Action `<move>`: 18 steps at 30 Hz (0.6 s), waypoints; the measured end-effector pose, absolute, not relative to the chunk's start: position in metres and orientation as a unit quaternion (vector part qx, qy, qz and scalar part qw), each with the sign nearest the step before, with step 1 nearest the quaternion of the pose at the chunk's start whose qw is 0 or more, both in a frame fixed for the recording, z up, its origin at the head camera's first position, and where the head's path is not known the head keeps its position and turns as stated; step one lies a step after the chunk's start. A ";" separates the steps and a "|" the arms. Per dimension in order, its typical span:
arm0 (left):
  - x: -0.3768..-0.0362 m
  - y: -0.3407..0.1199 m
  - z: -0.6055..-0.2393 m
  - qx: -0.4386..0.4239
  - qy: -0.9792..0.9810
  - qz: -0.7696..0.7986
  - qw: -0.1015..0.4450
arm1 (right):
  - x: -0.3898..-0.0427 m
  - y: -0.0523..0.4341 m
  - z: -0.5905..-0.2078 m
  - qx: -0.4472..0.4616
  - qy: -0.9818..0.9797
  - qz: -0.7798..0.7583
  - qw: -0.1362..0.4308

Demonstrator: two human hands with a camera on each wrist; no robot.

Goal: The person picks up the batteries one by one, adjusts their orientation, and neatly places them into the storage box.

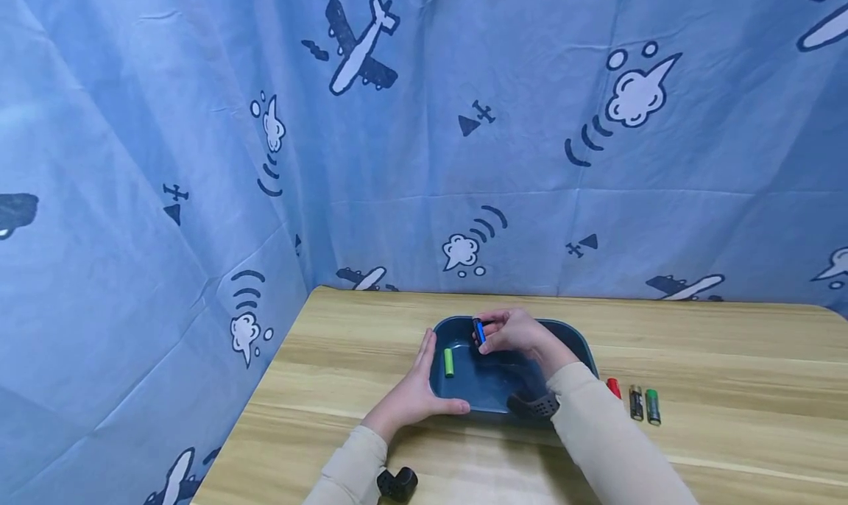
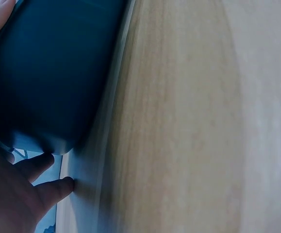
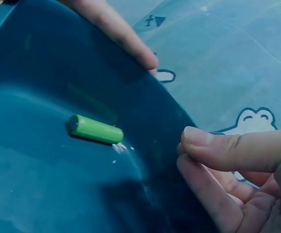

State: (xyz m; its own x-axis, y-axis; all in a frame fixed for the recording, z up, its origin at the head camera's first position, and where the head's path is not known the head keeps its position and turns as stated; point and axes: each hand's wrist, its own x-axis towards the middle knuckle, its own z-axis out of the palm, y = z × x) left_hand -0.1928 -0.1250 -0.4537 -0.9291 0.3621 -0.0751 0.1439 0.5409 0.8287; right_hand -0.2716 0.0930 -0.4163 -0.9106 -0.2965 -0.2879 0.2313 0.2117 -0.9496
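A dark blue tray (image 1: 492, 389) stands on the wooden table (image 1: 729, 343). A green battery (image 1: 449, 362) lies inside it near the left wall, also plain in the right wrist view (image 3: 95, 129). My left hand (image 1: 414, 394) grips the tray's left front corner, its fingers (image 3: 125, 39) reaching over the rim, and the palm (image 2: 9, 194) lies against the outer wall (image 2: 48, 73). My right hand (image 1: 513, 332) hovers over the far part of the tray and pinches a blue battery (image 1: 478, 331). That battery is hidden in the right wrist view, where only thumb and fingers (image 3: 232, 179) show.
Three batteries lie on the table right of the tray: a red one (image 1: 614, 387), a black one (image 1: 636, 403) and a green one (image 1: 653, 406). A small black object (image 1: 397, 483) sits by my left sleeve. Blue patterned cloth walls the table at back and left.
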 end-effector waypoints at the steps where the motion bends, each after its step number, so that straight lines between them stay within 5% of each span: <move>1: -0.193 -0.125 -0.453 0.146 0.869 0.457 0.119 | -0.272 0.091 -0.416 -0.018 0.755 -0.621 0.212; 18: -0.192 -0.125 -0.450 0.145 0.873 0.448 0.127 | -0.274 0.070 -0.428 0.007 0.818 -0.530 0.224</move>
